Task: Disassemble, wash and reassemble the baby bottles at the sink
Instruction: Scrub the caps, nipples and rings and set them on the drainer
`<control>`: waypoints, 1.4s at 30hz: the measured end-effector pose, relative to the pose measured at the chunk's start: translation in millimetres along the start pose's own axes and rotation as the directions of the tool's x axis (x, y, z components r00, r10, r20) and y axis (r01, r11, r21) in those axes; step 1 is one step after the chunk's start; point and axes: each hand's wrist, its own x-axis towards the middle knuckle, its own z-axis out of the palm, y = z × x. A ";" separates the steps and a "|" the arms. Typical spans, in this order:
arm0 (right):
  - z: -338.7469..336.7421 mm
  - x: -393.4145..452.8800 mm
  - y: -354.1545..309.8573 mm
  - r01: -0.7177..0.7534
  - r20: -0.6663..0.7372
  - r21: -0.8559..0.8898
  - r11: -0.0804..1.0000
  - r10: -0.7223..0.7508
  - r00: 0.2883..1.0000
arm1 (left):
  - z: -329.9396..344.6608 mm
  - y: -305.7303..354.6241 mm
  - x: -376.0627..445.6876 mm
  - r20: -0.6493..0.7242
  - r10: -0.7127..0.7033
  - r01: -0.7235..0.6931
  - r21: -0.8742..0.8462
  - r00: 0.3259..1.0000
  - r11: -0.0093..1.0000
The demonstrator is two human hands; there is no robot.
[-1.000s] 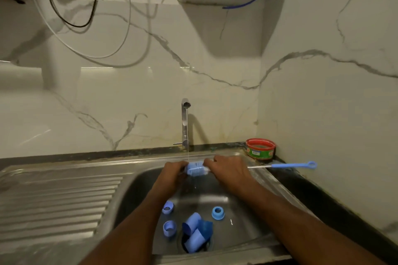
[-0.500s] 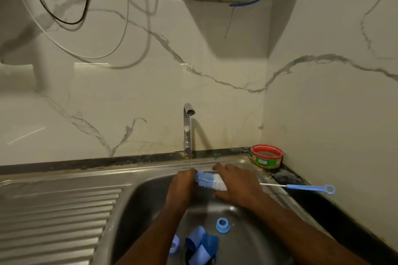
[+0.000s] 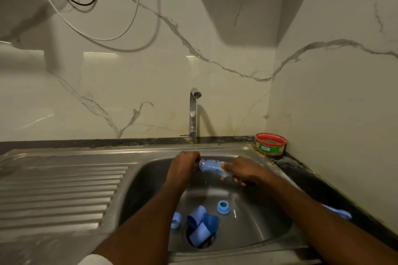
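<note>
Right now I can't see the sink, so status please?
Left hand and right hand both grip the brush. Blue bottle parts cover the drain. Nothing in the way.

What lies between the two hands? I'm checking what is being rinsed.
In the head view, the blue bottle brush head spans the gap between left hand and right hand, under the tap.

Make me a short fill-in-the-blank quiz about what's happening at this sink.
1. Both hands hold a blue bottle ____ under the faucet.
2. The loose blue bottle parts lie around the sink's ____.
3. The red-rimmed tub sits on the counter in the ____ corner.

Missing words: brush; drain; right
</note>
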 end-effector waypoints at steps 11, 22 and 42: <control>-9.1 -10.5 12.5 0.015 -0.255 -0.582 0.813 -0.200 0.946 | -6.5 -7.4 -8.6 0.022 -0.268 0.269 -0.066 0.963 0.961; -5.3 -6.1 16.2 0.042 -0.221 -0.518 0.855 -0.181 0.958 | -2.9 4.2 -5.4 -0.077 -0.376 0.327 -0.355 0.923 0.876; -4.9 -4.0 16.8 0.062 -0.217 -0.475 0.878 -0.186 0.958 | -12.7 13.7 -7.0 -0.125 -0.310 0.217 -0.476 0.942 0.852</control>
